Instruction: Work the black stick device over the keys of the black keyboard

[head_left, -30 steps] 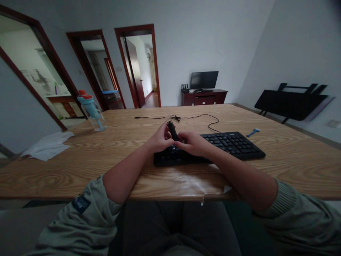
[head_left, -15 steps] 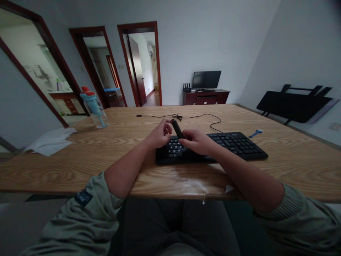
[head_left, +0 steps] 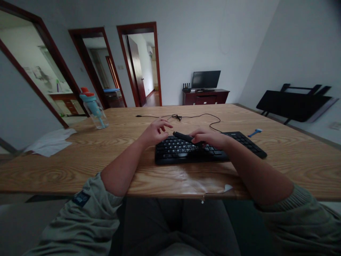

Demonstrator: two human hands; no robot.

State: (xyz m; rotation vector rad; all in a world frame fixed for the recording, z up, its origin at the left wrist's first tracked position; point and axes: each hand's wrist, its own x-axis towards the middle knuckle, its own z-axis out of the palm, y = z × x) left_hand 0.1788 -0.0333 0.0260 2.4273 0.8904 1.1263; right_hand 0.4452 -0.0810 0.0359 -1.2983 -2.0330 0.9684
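My right hand (head_left: 207, 138) is wrapped round a black rod-shaped tool (head_left: 183, 137), whose exact kind I cannot make out. The tool lies nearly level over the keys, with its narrow tip pointing left. Just left of that tip, my left hand (head_left: 157, 132) is open, its fingers apart and holding nothing. Under both hands a black keyboard (head_left: 176, 156) rests on the wooden table, its middle partly hidden by my right hand and forearm.
Behind the keyboard runs its black cable (head_left: 197, 116), bundled in the middle. To the right lies a small blue brush-like tool (head_left: 255, 133). A water bottle (head_left: 94, 109) and white tissue paper (head_left: 52, 142) are on the left of the table (head_left: 101, 163).
My left hand has come away from the tool's tip and moved slightly left. My right hand has shifted right, and the tool has tipped from steep to nearly level.
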